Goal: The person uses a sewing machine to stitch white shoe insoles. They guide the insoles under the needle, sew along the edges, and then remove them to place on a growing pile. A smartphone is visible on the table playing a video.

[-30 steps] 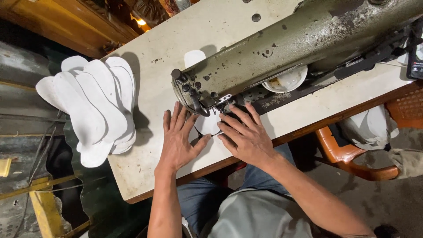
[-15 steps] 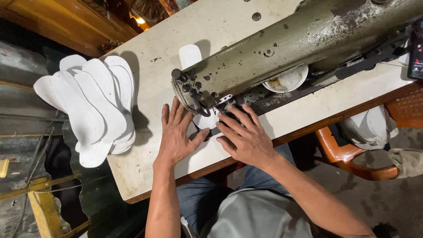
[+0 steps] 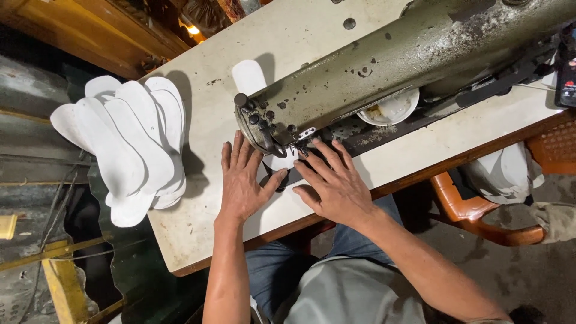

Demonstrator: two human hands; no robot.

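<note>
Both hands are lying flat and spread: the left hand (image 3: 243,183) and right hand (image 3: 336,189) are pressing a white insole piece (image 3: 282,161) under the needle of the sewing machine (image 3: 384,66). Its far end (image 3: 249,76) is emerging behind the head, suggesting stitching well under way. A stack of white insoles (image 3: 129,150) is sitting at the table (image 3: 204,210) edge.

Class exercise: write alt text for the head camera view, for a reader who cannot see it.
Seen from above, a person's left hand and right hand press flat on a white insole piece under the needle of an olive-green industrial sewing machine. A fanned stack of white insoles overhangs the left edge of the worn white table.
</note>
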